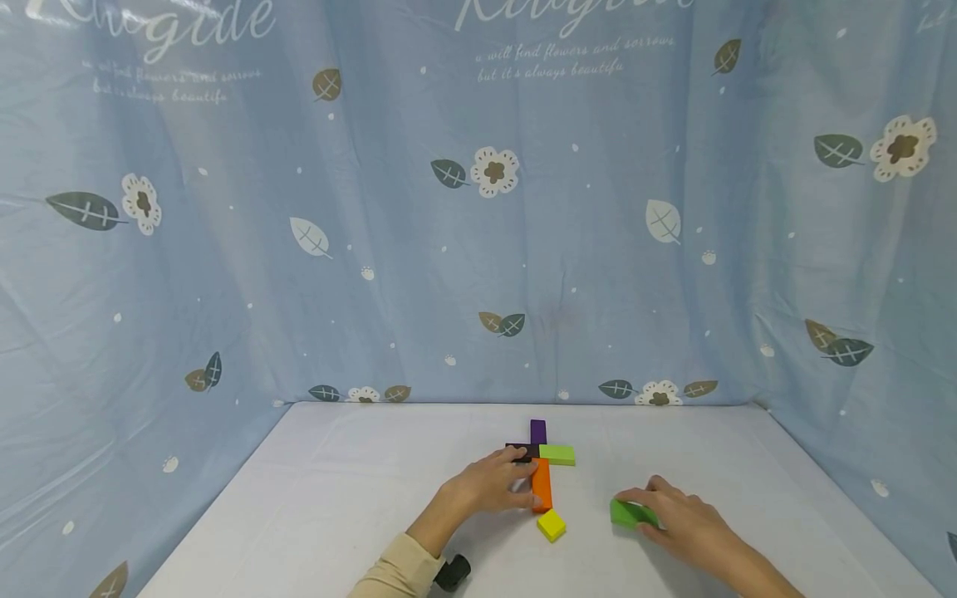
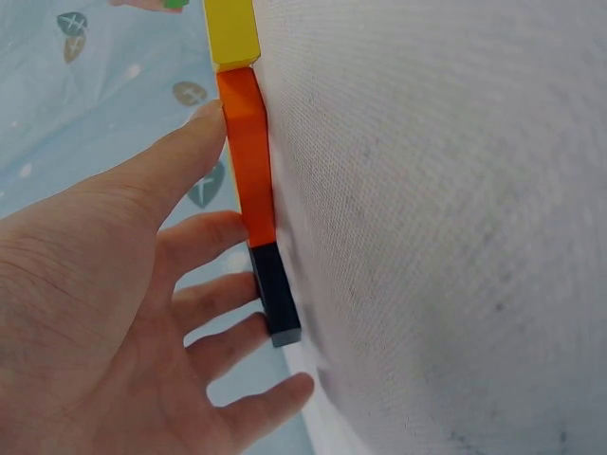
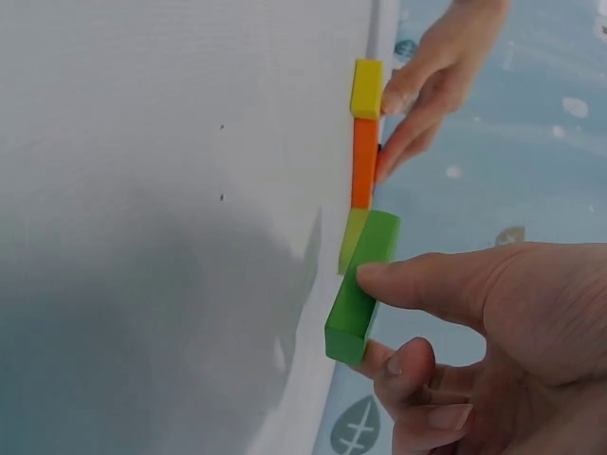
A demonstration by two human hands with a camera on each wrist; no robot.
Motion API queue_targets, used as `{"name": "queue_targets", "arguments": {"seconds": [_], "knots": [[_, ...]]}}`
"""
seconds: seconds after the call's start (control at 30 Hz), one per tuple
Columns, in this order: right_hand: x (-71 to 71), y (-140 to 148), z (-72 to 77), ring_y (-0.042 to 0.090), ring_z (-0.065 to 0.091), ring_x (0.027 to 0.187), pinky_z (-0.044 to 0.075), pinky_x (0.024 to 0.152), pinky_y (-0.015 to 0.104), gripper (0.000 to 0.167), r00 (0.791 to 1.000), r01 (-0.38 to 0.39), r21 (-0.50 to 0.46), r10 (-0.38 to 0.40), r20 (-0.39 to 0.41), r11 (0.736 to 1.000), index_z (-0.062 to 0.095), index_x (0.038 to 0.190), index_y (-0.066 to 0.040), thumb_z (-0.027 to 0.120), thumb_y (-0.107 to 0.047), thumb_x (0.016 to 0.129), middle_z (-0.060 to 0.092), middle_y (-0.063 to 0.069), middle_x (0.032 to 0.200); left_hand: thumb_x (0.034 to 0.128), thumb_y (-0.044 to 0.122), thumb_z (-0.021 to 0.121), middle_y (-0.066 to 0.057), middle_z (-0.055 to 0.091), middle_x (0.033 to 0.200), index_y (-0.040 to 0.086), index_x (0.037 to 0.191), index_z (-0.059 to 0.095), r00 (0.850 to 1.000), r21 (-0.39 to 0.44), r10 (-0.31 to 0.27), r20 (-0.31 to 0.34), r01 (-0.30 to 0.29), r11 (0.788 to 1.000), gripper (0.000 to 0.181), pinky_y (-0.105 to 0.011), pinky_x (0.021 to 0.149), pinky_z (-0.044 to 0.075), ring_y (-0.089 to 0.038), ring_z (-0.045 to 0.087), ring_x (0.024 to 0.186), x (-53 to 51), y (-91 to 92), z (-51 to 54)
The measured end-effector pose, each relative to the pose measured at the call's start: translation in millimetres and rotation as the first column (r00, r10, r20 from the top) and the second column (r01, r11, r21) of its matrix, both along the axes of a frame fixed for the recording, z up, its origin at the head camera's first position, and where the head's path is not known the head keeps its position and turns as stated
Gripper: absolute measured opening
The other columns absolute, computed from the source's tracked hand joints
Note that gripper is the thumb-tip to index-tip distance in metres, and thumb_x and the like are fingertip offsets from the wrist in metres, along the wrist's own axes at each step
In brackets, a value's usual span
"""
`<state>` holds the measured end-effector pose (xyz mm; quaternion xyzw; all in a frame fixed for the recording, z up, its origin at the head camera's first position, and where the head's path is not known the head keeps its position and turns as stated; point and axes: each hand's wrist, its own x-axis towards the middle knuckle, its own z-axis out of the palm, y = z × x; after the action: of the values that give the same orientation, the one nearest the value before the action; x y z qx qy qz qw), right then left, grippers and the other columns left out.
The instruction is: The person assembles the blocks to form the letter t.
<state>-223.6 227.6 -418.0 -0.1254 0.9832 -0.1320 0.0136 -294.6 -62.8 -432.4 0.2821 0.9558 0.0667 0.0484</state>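
Note:
Several coloured blocks lie together on the white table. An orange block (image 1: 542, 488) points toward me, with a yellow block (image 1: 552, 526), turned at an angle, by its near end. Beyond its far end are a black block (image 1: 533, 451), a light green block (image 1: 558, 455) and a purple block (image 1: 538, 431). My left hand (image 1: 486, 485) rests along their left side. Its thumb and index finger touch the orange block (image 2: 248, 156), while other fingers lie against the black block (image 2: 276, 294). To the right, my right hand (image 1: 688, 522) pinches a green block (image 3: 363, 289) between thumb and fingers.
A blue curtain (image 1: 389, 274) with leaf and flower prints hangs behind the table (image 1: 336, 498) and along both sides. A small black cylindrical object (image 1: 453, 573) is by my left wrist.

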Motion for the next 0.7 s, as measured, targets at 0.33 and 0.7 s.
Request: {"name": "queue_targets", "arguments": {"seconds": [0.33, 0.7], "knots": [[-0.3, -16, 1.9, 0.010, 0.046, 0.069, 0.044, 0.060, 0.030, 0.040, 1.000, -0.015, -0.001, 0.015, -0.012, 1.000, 0.071, 0.114, -0.030, 0.080, -0.014, 0.078, 0.052, -0.007, 0.089, 0.0888, 0.062, 0.059, 0.002, 0.038, 0.157, 0.031, 0.146, 0.048, 1.000, -0.015, 0.004, 0.000, -0.004, 1.000, 0.066, -0.050, 0.110, 0.043, -0.022, 0.039, 0.143, -0.8, 0.4, -1.8], [-0.6, -36, 6.5, 0.015, 0.049, 0.070, 0.051, 0.061, 0.036, 0.038, 0.998, -0.068, -0.041, 0.069, 0.004, 0.997, 0.072, 0.112, -0.026, 0.080, -0.011, 0.078, 0.055, -0.002, 0.091, 0.0888, 0.060, 0.060, 0.001, 0.039, 0.157, 0.029, 0.145, 0.049, 1.000, -0.008, -0.003, -0.002, 0.003, 1.000, 0.065, -0.050, 0.110, 0.043, -0.023, 0.040, 0.143, -1.4, 0.9, -2.1]]}}
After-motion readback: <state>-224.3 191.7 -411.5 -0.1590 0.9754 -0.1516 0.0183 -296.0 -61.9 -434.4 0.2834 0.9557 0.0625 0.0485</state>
